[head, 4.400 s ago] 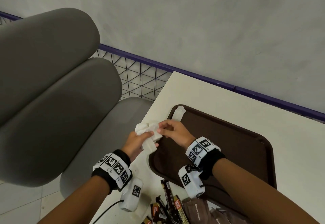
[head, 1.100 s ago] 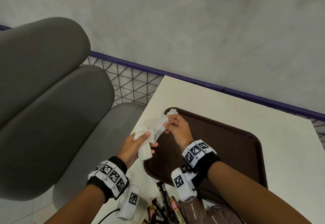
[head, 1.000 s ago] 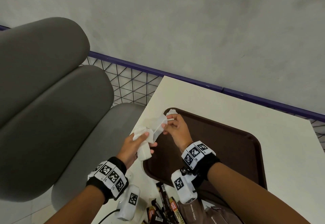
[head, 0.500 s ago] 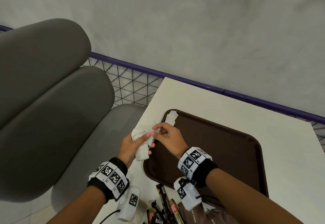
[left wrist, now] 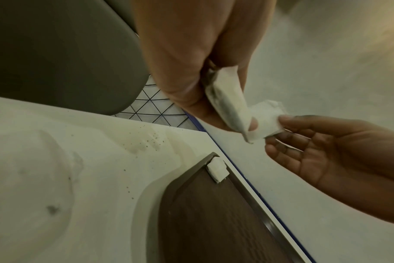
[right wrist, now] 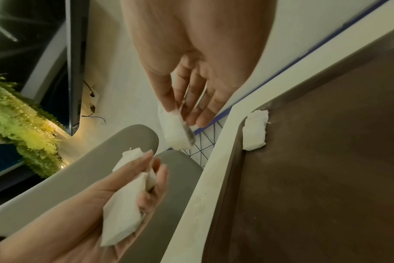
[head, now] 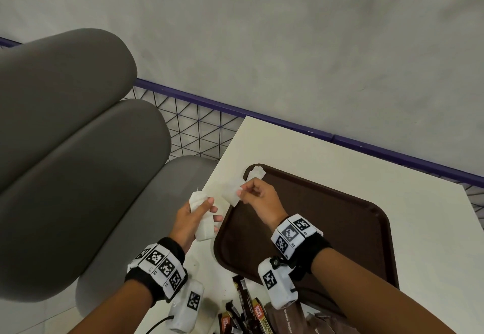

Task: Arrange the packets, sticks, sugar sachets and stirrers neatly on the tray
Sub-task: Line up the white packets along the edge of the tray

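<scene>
A dark brown tray (head: 327, 229) lies on the white table (head: 327, 160). One white sachet (head: 256, 174) rests in its far left corner, also visible in the wrist views as the corner sachet (right wrist: 254, 132) (left wrist: 217, 170). My left hand (head: 195, 215) grips a small bundle of white sachets (head: 201, 218) (right wrist: 126, 199) over the table's left edge. My right hand (head: 258, 197) pinches a single white sachet (head: 231, 191) (right wrist: 177, 131) between thumb and fingertips, just left of the tray's rim and apart from the bundle.
Grey padded chairs (head: 78, 137) stand to the left, a purple wire railing (head: 209, 129) behind. Dark stick packets (head: 248, 310) and brown sugar sachets (head: 296, 320) lie in a heap on the table at the near edge, beside the tray.
My right hand has pulled one sachet free from the bundle in my left hand and lifted it up and right toward the tray's far left corner. The left hand has stayed about where it was.
</scene>
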Demonstrator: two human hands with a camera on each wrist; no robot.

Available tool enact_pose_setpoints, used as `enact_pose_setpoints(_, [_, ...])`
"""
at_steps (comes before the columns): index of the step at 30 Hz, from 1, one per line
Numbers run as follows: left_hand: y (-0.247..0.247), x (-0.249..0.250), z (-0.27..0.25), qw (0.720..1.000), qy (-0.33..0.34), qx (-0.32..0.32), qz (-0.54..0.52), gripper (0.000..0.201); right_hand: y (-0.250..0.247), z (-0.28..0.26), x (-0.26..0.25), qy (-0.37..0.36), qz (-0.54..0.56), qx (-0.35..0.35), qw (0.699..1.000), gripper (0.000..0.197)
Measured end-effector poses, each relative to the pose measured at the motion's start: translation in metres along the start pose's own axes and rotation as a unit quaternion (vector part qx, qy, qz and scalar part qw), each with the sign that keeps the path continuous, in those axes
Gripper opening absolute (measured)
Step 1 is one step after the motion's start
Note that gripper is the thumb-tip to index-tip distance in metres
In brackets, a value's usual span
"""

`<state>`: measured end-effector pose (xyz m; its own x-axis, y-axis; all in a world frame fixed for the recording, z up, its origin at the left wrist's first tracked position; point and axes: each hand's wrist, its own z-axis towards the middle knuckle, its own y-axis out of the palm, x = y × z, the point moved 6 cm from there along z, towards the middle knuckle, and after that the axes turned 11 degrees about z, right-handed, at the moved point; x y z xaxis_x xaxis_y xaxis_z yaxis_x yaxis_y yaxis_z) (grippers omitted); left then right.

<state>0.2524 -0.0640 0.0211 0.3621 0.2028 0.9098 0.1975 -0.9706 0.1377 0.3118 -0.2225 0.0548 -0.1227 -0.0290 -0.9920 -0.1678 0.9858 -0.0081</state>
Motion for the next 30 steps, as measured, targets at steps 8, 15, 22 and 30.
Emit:
enact_pose_setpoints(8, [0.009,0.001,0.001,0.999,-0.002,-0.037,0.025,0.033,0.001,0.000,0.003,0.036,0.034,-0.029,0.998,0.015])
enact_pose_setpoints(15, [0.015,-0.002,0.005,0.998,-0.021,-0.051,0.029,0.034,-0.004,0.001,0.009,0.040,0.022,-0.004,0.999,0.023])
enact_pose_setpoints(22, [0.018,-0.013,0.012,0.992,-0.029,-0.060,0.111,0.033,-0.009,0.002,0.021,0.032,0.050,0.021,0.998,0.022])
enact_pose_setpoints(30, [0.025,-0.019,0.022,0.992,-0.037,-0.033,0.120,0.021,-0.012,-0.001,0.041,0.008,0.019,0.021,1.000,0.028])
